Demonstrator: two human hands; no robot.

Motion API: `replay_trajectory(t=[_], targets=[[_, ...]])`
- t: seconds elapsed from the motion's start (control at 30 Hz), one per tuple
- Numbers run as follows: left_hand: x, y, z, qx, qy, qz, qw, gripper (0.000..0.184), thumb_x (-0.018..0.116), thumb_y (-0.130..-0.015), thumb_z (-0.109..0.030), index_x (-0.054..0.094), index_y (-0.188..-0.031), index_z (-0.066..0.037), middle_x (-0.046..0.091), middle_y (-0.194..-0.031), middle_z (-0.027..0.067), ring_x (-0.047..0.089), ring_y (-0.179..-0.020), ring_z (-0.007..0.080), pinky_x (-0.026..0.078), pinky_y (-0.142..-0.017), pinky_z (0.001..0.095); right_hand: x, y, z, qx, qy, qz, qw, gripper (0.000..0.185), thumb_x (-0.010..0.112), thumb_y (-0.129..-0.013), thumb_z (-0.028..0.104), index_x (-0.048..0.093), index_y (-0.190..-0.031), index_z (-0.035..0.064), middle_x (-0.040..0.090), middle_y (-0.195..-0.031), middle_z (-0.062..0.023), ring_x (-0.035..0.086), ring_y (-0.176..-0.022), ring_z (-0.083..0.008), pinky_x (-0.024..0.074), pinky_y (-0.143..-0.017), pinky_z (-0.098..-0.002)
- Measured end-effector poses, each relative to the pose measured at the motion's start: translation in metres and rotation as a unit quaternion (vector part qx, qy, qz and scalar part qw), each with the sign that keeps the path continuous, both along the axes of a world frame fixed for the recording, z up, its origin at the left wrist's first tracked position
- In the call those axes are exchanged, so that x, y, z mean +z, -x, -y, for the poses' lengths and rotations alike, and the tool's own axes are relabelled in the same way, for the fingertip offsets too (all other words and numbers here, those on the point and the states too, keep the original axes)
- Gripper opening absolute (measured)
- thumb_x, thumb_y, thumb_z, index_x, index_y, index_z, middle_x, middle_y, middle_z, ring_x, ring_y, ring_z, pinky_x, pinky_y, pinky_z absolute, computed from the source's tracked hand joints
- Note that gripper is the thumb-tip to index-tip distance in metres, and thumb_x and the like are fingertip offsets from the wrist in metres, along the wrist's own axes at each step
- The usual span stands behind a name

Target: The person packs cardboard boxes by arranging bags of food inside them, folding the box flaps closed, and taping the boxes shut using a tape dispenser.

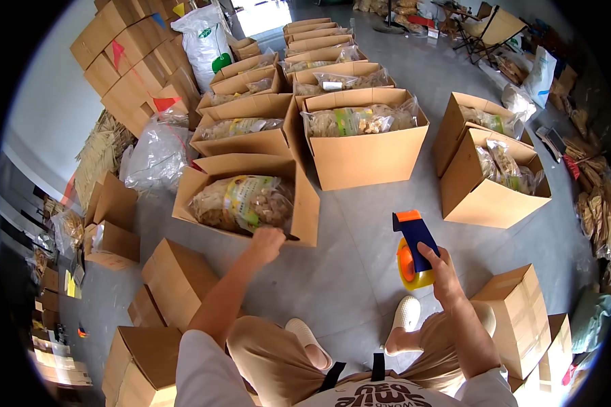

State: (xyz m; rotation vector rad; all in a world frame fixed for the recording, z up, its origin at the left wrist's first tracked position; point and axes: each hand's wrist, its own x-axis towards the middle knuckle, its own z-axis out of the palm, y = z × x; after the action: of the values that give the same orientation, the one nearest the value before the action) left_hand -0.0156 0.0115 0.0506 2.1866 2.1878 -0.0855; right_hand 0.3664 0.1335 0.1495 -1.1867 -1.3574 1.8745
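Tape dispenser (413, 234) gripped in right hand (445, 275), likely light, stiff, best by handle; left hand (267, 244) half-curled at box (307, 216), grasp unclear.

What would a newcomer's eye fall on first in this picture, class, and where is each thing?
Probably the bright blue, orange and yellow tape dispenser, right of centre in the right hand. Next might come the left hand, at the near edge of an open box with a filled bag inside. Beyond, rows of open boxes run toward the back.
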Motion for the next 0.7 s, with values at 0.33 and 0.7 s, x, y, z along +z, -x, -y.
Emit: replay_trajectory(t=[0.33,0.7], targets=[[0.037,-0.198,0.101,-0.187,0.182,0.234,0.936,0.019,0.065,-0.072,-0.015,0.065,-0.081,0.001,0.061,-0.080,0.0093,0.061,-0.082,0.0272,0.048,-0.071,0.0363,-0.030,-0.016,-0.002,-0.012,-0.028,0.042,0.999,0.034,0.059,-0.084,0.030,0.061,-0.087,-0.0036,0.061,-0.069,-0.0094,0.059,-0.055,-0.0152,0.0458,-0.052,-0.0264],[-0.002,-0.303,0.082,0.015,-0.080,0.300,0.950,0.073,0.073,-0.065,-0.001,0.036,-0.127,-0.004,0.033,-0.121,0.0243,0.044,-0.108,0.0411,0.041,-0.089,0.0402,-0.062,-0.033,0.007,0.067,-0.270,0.303,0.911,0.046,0.067,-0.074,0.040,0.063,-0.082,-0.0048,0.063,-0.077,-0.0224,0.062,-0.074,-0.0352,0.0481,-0.067,-0.0406]])
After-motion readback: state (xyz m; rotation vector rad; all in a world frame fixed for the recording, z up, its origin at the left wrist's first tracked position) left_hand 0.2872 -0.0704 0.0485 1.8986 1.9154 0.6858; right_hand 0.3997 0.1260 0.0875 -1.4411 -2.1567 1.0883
